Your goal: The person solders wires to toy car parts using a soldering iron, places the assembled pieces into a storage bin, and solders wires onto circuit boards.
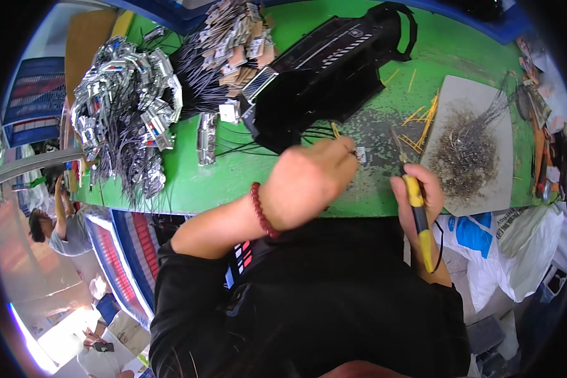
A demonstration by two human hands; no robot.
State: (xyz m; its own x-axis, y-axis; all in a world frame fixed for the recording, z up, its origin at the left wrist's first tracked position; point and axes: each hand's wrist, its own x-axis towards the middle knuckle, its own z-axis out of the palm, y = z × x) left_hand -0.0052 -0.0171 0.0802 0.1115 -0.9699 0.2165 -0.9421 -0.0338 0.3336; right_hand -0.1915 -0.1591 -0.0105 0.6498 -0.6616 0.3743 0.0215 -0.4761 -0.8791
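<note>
Small tagged wire part pinched beside the black tray, pliers poised

Left hand [309, 183] fingers pinched together on a small wire part [358, 153], just right of the black tray [327, 75]; right hand [419, 195] clamped around yellow-handled pliers [416, 201], tips near that part. Likely risks: nipped fingertips from a slipping jaw, snagged black wires trailing from the tray.

Single head-worn fisheye view, aimed steeply downward

The scene is viewed from above the person's chest, facing forward and down onto the green counter [233, 183], which is seen at close range. Both forearms are brought in from the lower edge; straight edges are bent toward the dark circular rim. No second view is provided.
</note>
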